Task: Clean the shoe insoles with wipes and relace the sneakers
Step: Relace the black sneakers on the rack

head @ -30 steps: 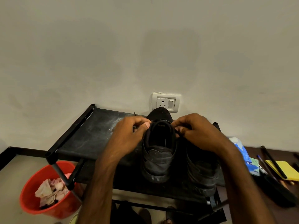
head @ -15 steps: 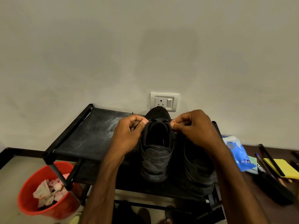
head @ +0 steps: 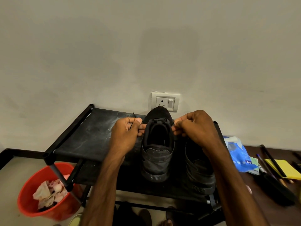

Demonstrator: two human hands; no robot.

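Sneakers side by side on the top shelf of the shoe rack (head: 84, 137), heels toward us, toes at the wall. The left sneaker (head: 157, 154) is in play and the right sneaker (head: 199, 173) waits just beside it.

The left hand (head: 125, 136) has its grip closed in a pinch on the thin black lace (head: 133, 114) at the left side of the collar, with the lace tip poking up past the knuckles. The right hand (head: 197, 128) pinches at the collar's other side. The strand is hard to pick out there, dark on dark, but I judge it holds the other end.

Here's the danger: nothing pins that sneaker down. An uneven tug could drag one end back out through its eyelet, or skid the shoe toward the shelf's front edge and bump its neighbour. Black lace on a black upper also makes a skipped eyelet easy to miss.

As for textures, the uppers are matte, the collar is padded and rounded, and the chunky rubber heel carries a raised logo. The shelf looks like taut fabric, streaked with pale dust, stretched on round black tubes. Down at the left, a glossy red plastic bucket (head: 32, 190) holds crumpled wipes (head: 47, 194). On the right, a shiny blue pack (head: 238, 154) lies creased on the brown tabletop (head: 254, 185), near a flat yellow notepad (head: 283, 168).
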